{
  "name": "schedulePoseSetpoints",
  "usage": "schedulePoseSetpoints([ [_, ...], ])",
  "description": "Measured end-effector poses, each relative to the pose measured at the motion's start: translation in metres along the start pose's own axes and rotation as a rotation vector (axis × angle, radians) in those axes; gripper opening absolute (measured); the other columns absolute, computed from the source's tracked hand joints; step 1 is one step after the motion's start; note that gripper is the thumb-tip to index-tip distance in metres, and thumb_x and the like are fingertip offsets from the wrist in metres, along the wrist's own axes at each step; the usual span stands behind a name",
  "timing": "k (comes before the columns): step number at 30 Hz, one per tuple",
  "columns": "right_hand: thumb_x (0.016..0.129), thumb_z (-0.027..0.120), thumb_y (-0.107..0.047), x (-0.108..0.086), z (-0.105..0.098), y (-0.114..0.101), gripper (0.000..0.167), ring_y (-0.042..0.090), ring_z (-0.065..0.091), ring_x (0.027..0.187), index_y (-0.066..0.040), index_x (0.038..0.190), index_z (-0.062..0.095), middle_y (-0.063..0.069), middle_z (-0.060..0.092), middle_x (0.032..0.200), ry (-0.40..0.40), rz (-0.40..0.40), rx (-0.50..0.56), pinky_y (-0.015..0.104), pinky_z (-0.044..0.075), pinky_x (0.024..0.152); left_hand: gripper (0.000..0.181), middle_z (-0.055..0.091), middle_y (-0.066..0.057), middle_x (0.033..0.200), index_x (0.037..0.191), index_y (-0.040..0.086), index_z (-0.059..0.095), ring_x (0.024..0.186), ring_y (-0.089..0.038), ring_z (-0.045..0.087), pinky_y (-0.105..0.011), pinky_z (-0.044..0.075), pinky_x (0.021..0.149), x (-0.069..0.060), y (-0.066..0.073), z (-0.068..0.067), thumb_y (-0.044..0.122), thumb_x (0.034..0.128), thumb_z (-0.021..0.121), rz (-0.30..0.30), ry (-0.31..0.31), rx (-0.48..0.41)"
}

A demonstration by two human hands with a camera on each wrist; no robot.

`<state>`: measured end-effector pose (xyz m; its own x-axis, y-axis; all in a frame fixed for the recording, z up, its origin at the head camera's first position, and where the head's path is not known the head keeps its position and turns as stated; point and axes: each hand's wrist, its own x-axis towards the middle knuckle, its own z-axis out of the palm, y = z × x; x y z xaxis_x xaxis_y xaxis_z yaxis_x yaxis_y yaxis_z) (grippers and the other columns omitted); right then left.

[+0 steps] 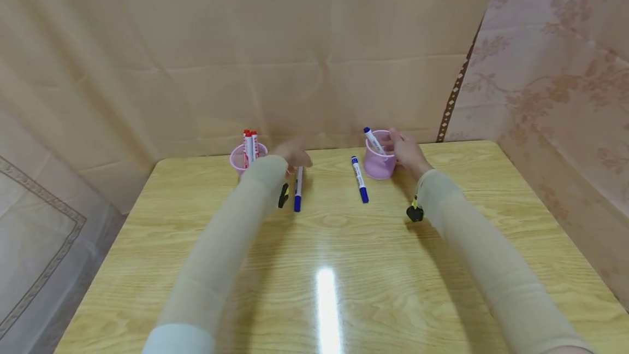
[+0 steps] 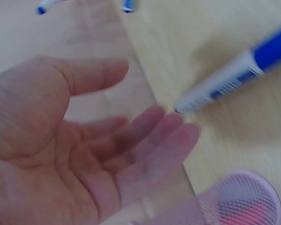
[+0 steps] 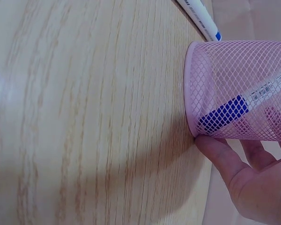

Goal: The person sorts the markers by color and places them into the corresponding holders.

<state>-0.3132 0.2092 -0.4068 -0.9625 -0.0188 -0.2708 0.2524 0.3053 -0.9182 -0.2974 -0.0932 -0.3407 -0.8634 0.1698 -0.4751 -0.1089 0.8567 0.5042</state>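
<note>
My left hand [image 1: 294,153] hovers with relaxed, spread fingers over the far end of a blue-capped marker [image 1: 298,187] lying on the table. In the left wrist view, that hand [image 2: 89,145] holds nothing, its fingertips close to the marker's white end [image 2: 220,89]; contact cannot be told. The right hand [image 1: 411,156] grips the right side of a pink mesh cup [image 1: 379,168], which stands upright with one blue-capped marker [image 1: 374,141] leaning inside. Seen from the right wrist, the thumb of the hand [image 3: 260,185] lies low against the cup [image 3: 215,61], other fingers partly behind it.
Another pink cup [image 1: 236,161] with several red-capped markers [image 1: 248,149] stands left of my left hand, partly hidden by the sleeve. A second loose blue-capped marker [image 1: 360,179] lies left of the right cup. Behind the wooden table [image 1: 373,266] hangs a beige curtain [image 1: 295,86].
</note>
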Motion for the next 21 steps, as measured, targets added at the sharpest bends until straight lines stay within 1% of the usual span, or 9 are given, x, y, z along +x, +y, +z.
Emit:
schedulePoseSetpoints([
  [2, 0.108, 0.023, -0.056, 0.0, 0.0, 0.0, 0.066, 0.035, 0.044, 0.137, -0.009, 0.149, 0.046, 0.016, 0.046, 0.152, 0.001, -0.001, 0.008, 0.057, 0.041, 0.108, 0.048, 0.06, -0.014, 0.119, 0.141, 0.01, 0.049, 0.067, -0.021, 0.052, -0.031, 0.049, 0.054, 0.002, -0.006, 0.003, 0.021, 0.098, 0.067, -0.034, 0.04, 0.024],
  [3, 0.107, 0.023, -0.056, 0.0, 0.0, 0.0, 0.067, 0.035, 0.044, 0.137, -0.009, 0.149, 0.046, 0.016, 0.046, 0.153, 0.001, -0.002, 0.009, 0.057, 0.041, 0.108, 0.047, 0.06, -0.013, 0.119, 0.14, 0.01, 0.051, 0.065, -0.021, 0.052, -0.03, 0.046, 0.05, 0.004, -0.008, 0.005, 0.021, 0.0979, 0.068, -0.046, 0.054, 0.027],
  [5, 0.107, 0.023, -0.056, 0.001, 0.0, 0.0, 0.068, 0.035, 0.044, 0.137, -0.008, 0.149, 0.046, 0.016, 0.046, 0.152, 0.0, -0.003, 0.013, 0.057, 0.04, 0.108, 0.041, 0.061, -0.013, 0.117, 0.134, 0.008, 0.055, 0.067, -0.022, 0.054, -0.029, 0.044, 0.048, 0.006, -0.013, 0.008, 0.023, 0.0977, 0.068, -0.067, 0.075, 0.041],
  [7, 0.107, 0.023, -0.057, 0.001, 0.0, 0.0, 0.068, 0.036, 0.045, 0.135, -0.009, 0.149, 0.046, 0.016, 0.046, 0.152, 0.0, -0.001, 0.012, 0.057, 0.04, 0.108, 0.039, 0.061, -0.015, 0.117, 0.131, 0.006, 0.057, 0.073, -0.026, 0.058, -0.03, 0.048, 0.052, 0.008, -0.018, 0.011, 0.022, 0.0973, 0.068, -0.065, 0.089, 0.045],
  [10, 0.107, 0.023, -0.057, 0.002, -0.001, 0.001, 0.068, 0.036, 0.045, 0.135, -0.009, 0.149, 0.046, 0.016, 0.047, 0.152, -0.001, 0.001, 0.012, 0.057, 0.04, 0.108, 0.037, 0.061, -0.015, 0.117, 0.127, 0.003, 0.059, 0.086, -0.027, 0.058, -0.033, 0.051, 0.065, 0.009, -0.024, 0.016, 0.021, 0.0961, 0.068, -0.055, 0.121, 0.064],
  [13, 0.107, 0.024, -0.057, 0.003, -0.001, 0.002, 0.068, 0.035, 0.045, 0.135, -0.009, 0.149, 0.046, 0.016, 0.047, 0.152, 0.002, 0.005, 0.02, 0.057, 0.041, 0.107, 0.031, 0.062, -0.015, 0.112, 0.118, 0.0, 0.062, 0.088, -0.026, 0.056, -0.034, 0.05, 0.071, 0.007, -0.029, 0.02, 0.019, 0.0936, 0.068, -0.061, 0.135, 0.084],
  [14, 0.107, 0.024, -0.057, 0.003, -0.001, 0.002, 0.068, 0.035, 0.046, 0.135, -0.009, 0.15, 0.046, 0.016, 0.046, 0.152, 0.001, 0.005, 0.02, 0.058, 0.041, 0.107, 0.029, 0.063, -0.016, 0.109, 0.114, 0.0, 0.064, 0.086, -0.026, 0.056, -0.034, 0.049, 0.069, 0.007, -0.031, 0.021, 0.019, 0.0929, 0.068, -0.063, 0.134, 0.106],
  [17, 0.107, 0.024, -0.058, 0.004, -0.001, 0.003, 0.068, 0.036, 0.046, 0.134, -0.01, 0.15, 0.046, 0.016, 0.047, 0.152, 0.0, 0.004, 0.022, 0.057, 0.043, 0.106, 0.023, 0.064, -0.016, 0.102, 0.105, 0.0, 0.065, 0.079, -0.026, 0.057, -0.033, 0.048, 0.064, 0.007, -0.033, 0.024, 0.018, 0.0913, 0.066, -0.083, 0.129, 0.116],
  [21, 0.107, 0.023, -0.058, 0.004, -0.002, 0.004, 0.068, 0.036, 0.047, 0.134, -0.011, 0.15, 0.046, 0.016, 0.047, 0.151, -0.002, 0.0, 0.017, 0.057, 0.044, 0.105, 0.017, 0.063, -0.013, 0.097, 0.1, 0.002, 0.063, 0.076, -0.024, 0.056, -0.03, 0.046, 0.061, 0.013, -0.035, 0.027, 0.018, 0.0922, 0.065, -0.082, 0.147, 0.131],
])
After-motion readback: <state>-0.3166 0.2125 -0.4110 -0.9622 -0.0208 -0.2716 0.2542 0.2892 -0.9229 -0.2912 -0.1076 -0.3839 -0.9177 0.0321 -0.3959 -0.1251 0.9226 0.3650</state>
